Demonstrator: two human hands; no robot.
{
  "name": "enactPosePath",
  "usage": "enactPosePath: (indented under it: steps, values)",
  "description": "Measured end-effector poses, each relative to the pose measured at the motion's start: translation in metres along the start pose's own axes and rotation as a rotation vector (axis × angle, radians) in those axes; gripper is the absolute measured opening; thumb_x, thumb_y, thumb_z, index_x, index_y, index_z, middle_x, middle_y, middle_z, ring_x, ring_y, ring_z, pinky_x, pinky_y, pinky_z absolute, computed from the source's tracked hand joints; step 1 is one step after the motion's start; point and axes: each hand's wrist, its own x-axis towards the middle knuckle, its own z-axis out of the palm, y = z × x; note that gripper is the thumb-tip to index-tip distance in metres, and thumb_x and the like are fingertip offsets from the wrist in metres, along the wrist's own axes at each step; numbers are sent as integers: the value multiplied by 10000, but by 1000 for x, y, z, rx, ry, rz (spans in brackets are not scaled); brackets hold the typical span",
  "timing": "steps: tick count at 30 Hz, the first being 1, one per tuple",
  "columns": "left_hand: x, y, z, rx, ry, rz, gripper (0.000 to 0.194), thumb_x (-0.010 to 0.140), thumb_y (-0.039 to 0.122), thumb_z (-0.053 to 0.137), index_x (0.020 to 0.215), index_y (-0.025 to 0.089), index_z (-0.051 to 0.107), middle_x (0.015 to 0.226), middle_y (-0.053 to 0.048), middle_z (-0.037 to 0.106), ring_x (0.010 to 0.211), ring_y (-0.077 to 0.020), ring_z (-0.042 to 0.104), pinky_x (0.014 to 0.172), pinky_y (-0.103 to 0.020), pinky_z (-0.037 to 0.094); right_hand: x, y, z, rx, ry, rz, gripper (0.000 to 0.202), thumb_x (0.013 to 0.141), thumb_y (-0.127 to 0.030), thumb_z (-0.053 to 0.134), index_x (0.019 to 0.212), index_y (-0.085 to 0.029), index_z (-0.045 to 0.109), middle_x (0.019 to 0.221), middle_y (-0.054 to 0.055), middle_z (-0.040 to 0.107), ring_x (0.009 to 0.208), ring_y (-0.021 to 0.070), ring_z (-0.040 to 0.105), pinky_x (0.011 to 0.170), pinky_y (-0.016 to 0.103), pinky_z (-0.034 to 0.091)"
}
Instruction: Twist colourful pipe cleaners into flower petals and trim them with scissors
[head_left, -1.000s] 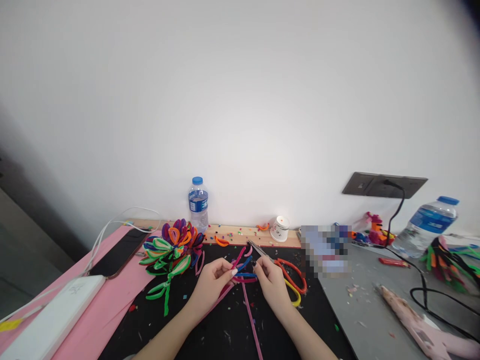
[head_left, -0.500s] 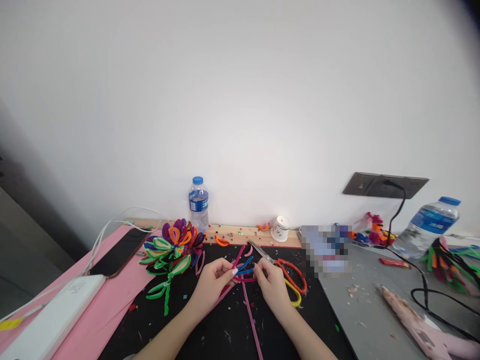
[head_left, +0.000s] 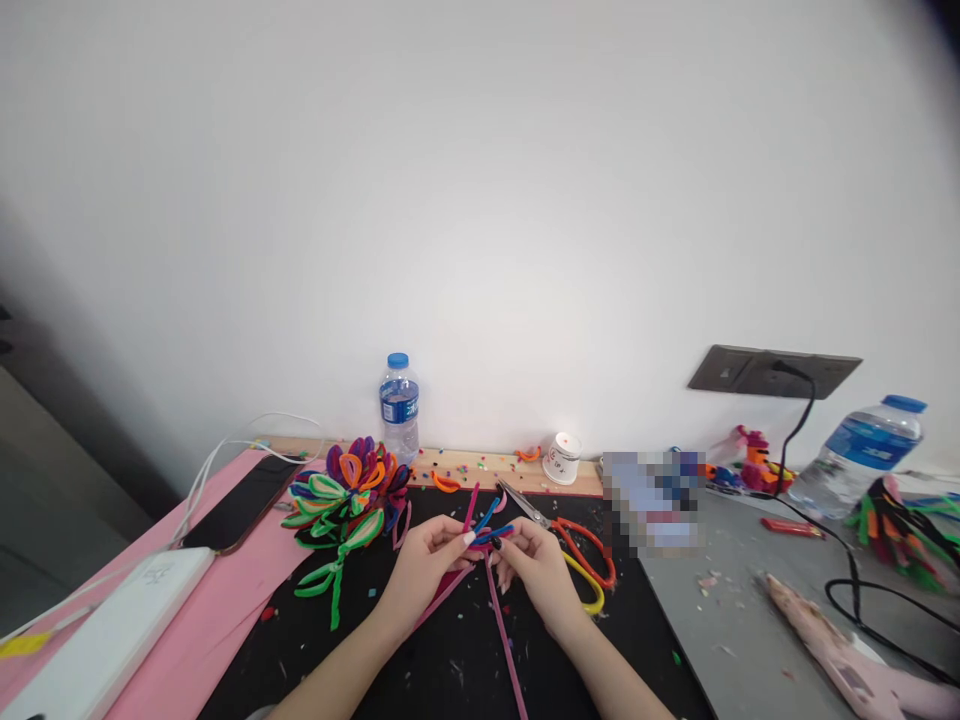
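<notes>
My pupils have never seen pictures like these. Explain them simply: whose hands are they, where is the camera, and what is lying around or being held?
There is no machine here: a person works with two bare hands, seen by one camera worn on the head. The left hand pinches blue fuzzy stems and a magenta stem; the right hand meets them, its exact grip unclear. Below is a black mat, with scissors beside the right hand. To the left are a colourful fuzzy flower and a phone on pink sheeting. Behind stand a bottle and white cup.
</notes>
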Motion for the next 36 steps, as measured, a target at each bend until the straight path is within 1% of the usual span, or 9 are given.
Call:
enactPosePath:
  steps: [4,7,12,17,21,26,29,33,36]
  values:
    - [1,-3,1,68,-101,10,199,729,322,607,751,124,612,681,-40,675,674,-170,633,611,-238,476,1,-2,0,137,19,29,176,735,-293,606,693,-163,495,520,-25,594,389,88,518,405,194,426]
    - [1,-6,1,126,-159,20,219,745,331,580,752,116,618,685,-44,671,668,-177,630,605,-252,475,1,-2,0,164,12,54,178,725,-298,621,693,-154,523,497,-27,589,384,84,507,406,195,432]
    - [-2,-6,3,247,-208,63,245,779,332,524,735,110,617,664,-41,652,660,-181,625,607,-264,476,0,-4,2,105,2,72,233,725,-330,617,615,-139,540,456,-23,574,352,67,477,380,172,389]
    - [-5,-4,5,395,-230,125,249,801,322,484,688,124,583,578,4,589,505,-128,566,481,-213,417,-1,-6,2,50,-11,59,248,720,-341,613,597,-147,520,475,-24,574,349,65,459,368,174,379]
    - [-5,-2,5,464,-226,157,260,815,323,453,665,138,558,587,11,579,481,-118,549,446,-198,373,-1,-6,3,32,-29,82,242,718,-332,612,602,-152,501,482,-28,565,352,65,445,360,178,369]
    - [-7,0,6,485,-238,151,308,815,346,446,589,149,514,491,38,518,417,-103,500,444,-202,367,-1,-7,1,-25,-39,66,157,728,-295,607,729,-147,555,451,-74,473,340,46,361,336,158,289]
    - [-8,-2,7,469,-255,123,310,809,351,454,578,150,502,459,47,488,396,-101,481,434,-203,363,-2,-10,1,-37,-41,59,136,711,-268,626,709,-145,569,454,-84,427,361,36,315,347,155,243]
    - [-7,-7,6,401,-280,91,288,805,348,461,604,144,497,494,38,506,404,-95,483,433,-200,363,-4,-15,4,32,-47,16,114,672,-218,667,702,-145,585,551,-55,499,459,49,371,424,165,273]
    - [-7,-8,7,324,-311,52,266,796,348,477,630,141,491,530,32,522,408,-87,486,423,-193,359,-6,-16,5,91,-55,3,140,674,-231,671,656,-146,561,585,-42,519,516,68,413,468,177,302]
